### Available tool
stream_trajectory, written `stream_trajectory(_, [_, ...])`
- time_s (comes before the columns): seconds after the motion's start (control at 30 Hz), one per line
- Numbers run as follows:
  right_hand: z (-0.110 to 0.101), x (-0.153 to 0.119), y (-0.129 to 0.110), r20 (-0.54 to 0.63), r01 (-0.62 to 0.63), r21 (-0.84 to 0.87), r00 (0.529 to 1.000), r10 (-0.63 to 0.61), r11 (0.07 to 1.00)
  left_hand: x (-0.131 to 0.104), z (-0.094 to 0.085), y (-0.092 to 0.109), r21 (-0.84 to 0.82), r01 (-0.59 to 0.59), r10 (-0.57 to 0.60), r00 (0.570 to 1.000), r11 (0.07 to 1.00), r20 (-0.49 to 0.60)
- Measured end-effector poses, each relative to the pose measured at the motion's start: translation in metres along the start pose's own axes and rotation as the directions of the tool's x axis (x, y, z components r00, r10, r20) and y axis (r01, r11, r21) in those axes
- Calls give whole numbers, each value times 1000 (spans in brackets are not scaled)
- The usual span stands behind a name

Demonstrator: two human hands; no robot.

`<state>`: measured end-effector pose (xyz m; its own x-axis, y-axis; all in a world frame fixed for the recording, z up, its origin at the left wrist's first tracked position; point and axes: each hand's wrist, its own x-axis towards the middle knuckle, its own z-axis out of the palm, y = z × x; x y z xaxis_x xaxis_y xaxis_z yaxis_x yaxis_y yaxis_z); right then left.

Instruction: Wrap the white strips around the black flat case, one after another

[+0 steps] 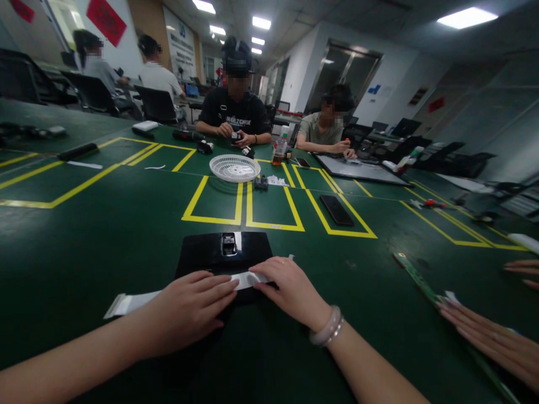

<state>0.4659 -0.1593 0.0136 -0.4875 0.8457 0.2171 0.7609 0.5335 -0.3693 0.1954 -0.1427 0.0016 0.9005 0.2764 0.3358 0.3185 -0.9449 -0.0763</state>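
Note:
A white flat ribbon cable (244, 280) runs across the front of a black plastic panel (202, 251). Its connector end (117, 306) sticks out to the left past my forearm. My left hand (193, 306) has its fingers closed together over the cable, the tips pressing near the panel's middle. On the right part of the cable, my right hand (282, 283) grips with bent fingers and thumb. A small square recess (228, 244) shows in the panel's top half. The stretch of cable beneath my left hand is hidden.
At right, another person's hand (484, 331) rests by a long green circuit board (416, 278). Ahead lie a white round basket (234, 168), a black phone (337, 210), a bottle (279, 147) and yellow tape outlines (275, 227). Two people (236, 112) sit across the table.

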Motion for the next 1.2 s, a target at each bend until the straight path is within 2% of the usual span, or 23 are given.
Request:
stream_trajectory(0.2, [0,-1,-1,1,36,-79,999,-36,996,-2,9,-12,1,66,-66,997,998,41])
stream_trajectory(0.5, [-12,-2,-18,46,77,-242,997,-67,967,3,4,-12,-22,109,-107,990,994,91])
stream_trajectory(0.7, [-13,-2,-20,43,70,-256,997,-60,964,3,5,-22,-48,193,-185,972,980,149])
stream_trajectory(0.87, [-13,-1,-16,-25,42,-229,999,-49,973,3,6,-36,-64,213,-193,952,975,237])
stream_trajectory(1.03, [-16,-3,-14,-91,36,-233,994,-59,972,3,4,-39,-66,223,-201,949,973,242])
stream_trajectory(1.2, [-15,-5,-14,25,145,-229,989,-143,963,1,4,-44,-46,224,-207,949,973,237])
